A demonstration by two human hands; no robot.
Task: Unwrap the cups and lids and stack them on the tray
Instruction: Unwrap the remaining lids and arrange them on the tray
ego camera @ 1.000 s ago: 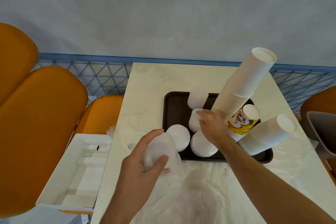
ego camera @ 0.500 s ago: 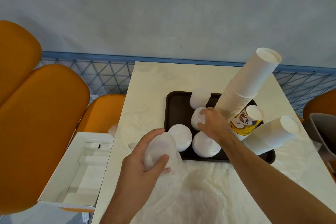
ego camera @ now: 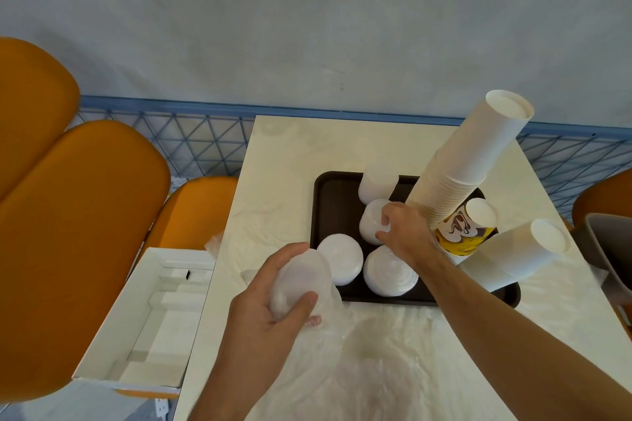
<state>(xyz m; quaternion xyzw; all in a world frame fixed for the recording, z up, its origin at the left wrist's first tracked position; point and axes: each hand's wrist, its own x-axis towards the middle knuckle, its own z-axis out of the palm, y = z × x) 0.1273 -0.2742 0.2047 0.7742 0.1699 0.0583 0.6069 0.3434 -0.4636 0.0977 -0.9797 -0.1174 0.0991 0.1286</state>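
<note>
Left hand (ego camera: 270,314) gripping wrapped lid stack (ego camera: 301,280) above table, right hand (ego camera: 402,232) fingers closed on lid stack (ego camera: 371,222) in dark tray (ego camera: 328,202)

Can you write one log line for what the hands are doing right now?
left hand: holds wrapped lids | right hand: on lid stack in tray | cups: stacked

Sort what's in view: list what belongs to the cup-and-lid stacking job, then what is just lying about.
Job:
tray
tall cup stack
printed cup
short cup stack
lid stacks
wrapped lids in left hand
right hand on a lid stack
plastic wrap

Lying about:
white box
orange chairs
grey bin
</note>
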